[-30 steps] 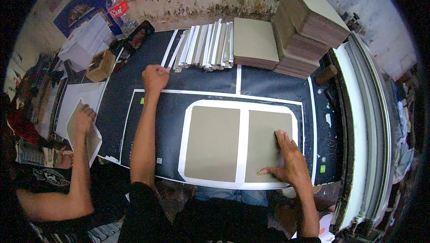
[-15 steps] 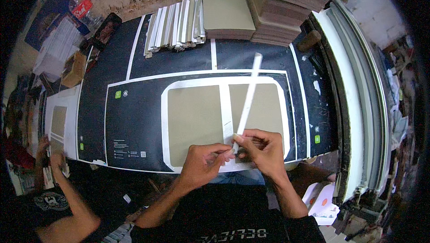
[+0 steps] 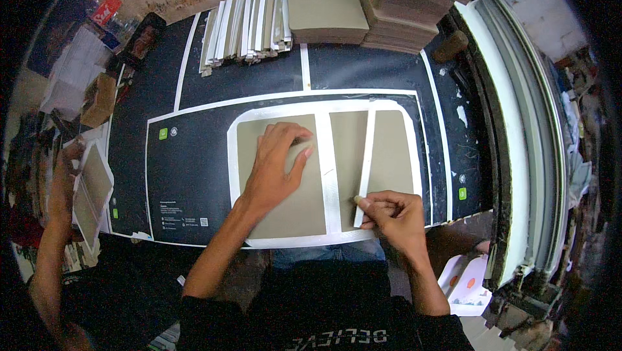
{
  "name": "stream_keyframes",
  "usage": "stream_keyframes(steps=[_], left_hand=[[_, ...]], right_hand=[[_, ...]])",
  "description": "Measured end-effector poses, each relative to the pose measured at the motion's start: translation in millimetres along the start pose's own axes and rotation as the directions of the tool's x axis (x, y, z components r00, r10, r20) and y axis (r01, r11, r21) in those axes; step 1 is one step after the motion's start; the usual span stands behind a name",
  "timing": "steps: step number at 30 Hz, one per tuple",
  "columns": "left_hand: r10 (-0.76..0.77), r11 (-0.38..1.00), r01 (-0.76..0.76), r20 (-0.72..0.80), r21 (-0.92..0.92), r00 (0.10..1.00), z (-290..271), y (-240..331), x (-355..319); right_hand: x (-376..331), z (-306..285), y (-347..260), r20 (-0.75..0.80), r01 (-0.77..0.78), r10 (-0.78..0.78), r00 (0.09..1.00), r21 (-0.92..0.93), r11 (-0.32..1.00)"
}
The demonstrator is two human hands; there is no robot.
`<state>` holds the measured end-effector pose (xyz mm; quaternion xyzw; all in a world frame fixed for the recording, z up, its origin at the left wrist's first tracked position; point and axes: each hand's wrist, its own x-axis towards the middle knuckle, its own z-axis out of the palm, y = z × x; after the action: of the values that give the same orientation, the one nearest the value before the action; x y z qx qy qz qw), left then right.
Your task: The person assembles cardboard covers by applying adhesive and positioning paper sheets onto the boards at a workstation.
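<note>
Since the earlier frame, left hand (image 3: 275, 163) has spread flat on the left board (image 3: 282, 208) at centre while right hand (image 3: 392, 212) pinches the strip (image 3: 366, 163), best laid straight.

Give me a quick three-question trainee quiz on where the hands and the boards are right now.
1. True or false: the left hand lies flat on the left grey board.
2. What does the right hand pinch? A) a white strip B) a brush C) a knife
3. Fill in: the white strip lies across the ____ grey board.

Key: 1 true; 2 A; 3 right.
</note>
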<state>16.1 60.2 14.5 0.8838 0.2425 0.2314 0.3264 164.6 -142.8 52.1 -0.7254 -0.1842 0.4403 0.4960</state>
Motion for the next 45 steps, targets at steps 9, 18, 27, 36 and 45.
stream_keyframes(steps=[9,18,27,36,45], left_hand=[[0.003,1.0,-0.003,0.022,0.01,1.0,9.1,1.7,5.0],[0.118,0.95,-0.163,0.177,0.267,0.977,10.2,2.6,-0.9],[0.11,0.913,-0.194,0.241,0.358,0.964,15.8,1.3,-4.7],[0.11,0.897,-0.207,0.256,0.39,0.96,15.9,1.2,-4.4],[0.111,0.895,-0.209,0.258,0.394,0.96,15.9,0.8,-4.0]], right_hand=[[3.5,19.0,-2.5,0.184,-0.053,0.07,0.98,-0.096,0.994],[10.7,22.8,5.6,0.23,0.02,0.015,0.973,-0.15,0.988],[15.5,19.0,6.2,0.27,0.012,0.036,0.962,-0.176,0.984],[17.8,21.0,0.6,0.27,-0.053,0.102,0.957,-0.18,0.982],[11.1,16.5,-15.3,0.187,0.047,0.035,0.982,-0.415,0.909]])
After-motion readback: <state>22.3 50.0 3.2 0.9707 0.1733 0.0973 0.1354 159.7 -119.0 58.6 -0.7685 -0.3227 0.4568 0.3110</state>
